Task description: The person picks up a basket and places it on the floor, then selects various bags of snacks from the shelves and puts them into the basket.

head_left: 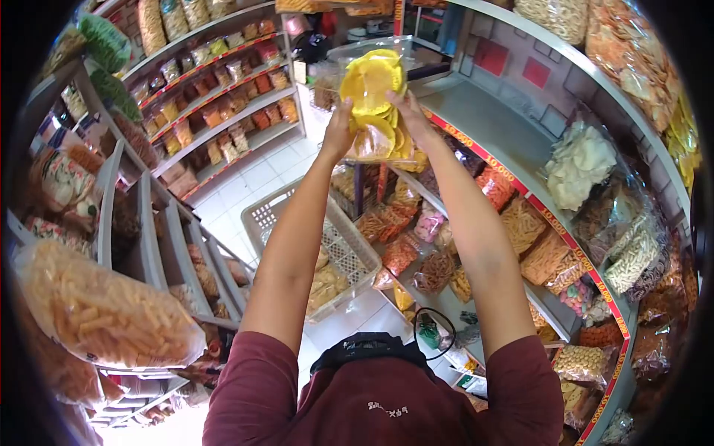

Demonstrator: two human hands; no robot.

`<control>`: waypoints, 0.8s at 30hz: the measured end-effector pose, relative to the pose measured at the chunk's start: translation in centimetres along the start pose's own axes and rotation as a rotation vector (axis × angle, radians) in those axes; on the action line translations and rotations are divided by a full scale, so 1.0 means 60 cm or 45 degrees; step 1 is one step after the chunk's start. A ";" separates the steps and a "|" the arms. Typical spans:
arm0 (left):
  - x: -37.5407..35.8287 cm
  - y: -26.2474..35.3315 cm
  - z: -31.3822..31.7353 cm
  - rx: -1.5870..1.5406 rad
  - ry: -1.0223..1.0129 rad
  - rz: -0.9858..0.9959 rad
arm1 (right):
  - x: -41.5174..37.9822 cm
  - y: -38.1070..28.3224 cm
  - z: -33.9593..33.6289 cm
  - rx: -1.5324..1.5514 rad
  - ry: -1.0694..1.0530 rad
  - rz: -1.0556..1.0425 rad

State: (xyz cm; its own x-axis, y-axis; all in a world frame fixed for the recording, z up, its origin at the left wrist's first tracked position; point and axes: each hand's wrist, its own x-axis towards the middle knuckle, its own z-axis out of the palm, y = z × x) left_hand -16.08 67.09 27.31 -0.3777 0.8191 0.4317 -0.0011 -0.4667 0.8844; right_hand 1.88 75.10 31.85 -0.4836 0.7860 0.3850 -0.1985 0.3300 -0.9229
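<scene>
A clear plastic bag of round yellow chips (372, 85) is held up in front of me, at the far end of my outstretched arms. My left hand (339, 132) grips its left side, and my right hand (410, 119) grips the right side with the thumb over the front. Most of the fingers are hidden behind the bag. Below it on the floor stands a light plastic crate (279, 212) with some bagged snacks (327, 282) inside. To the right of the bag runs a grey shelf board (491, 111) edged with a red price strip (487, 160).
Snack bags (535, 223) fill the lower right shelves, and a bag of pale crackers (580, 167) lies on the upper board. At left, a large bag of tube-shaped snacks (108, 305) juts out near my arm. Stocked shelves (216, 97) stand at the back, beyond the white tiled floor (260, 175).
</scene>
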 end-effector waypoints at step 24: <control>-0.191 -0.378 -0.454 -0.698 1.288 -0.453 | 0.148 0.467 0.533 -0.666 -1.041 0.291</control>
State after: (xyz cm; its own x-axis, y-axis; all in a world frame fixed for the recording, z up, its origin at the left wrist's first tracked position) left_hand -36.96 59.21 -2.52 -0.8312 0.4128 -0.3723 -0.5532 -0.5483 0.6271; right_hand -35.25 74.58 9.28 -0.9406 0.3231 -0.1043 0.2786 0.5589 -0.7810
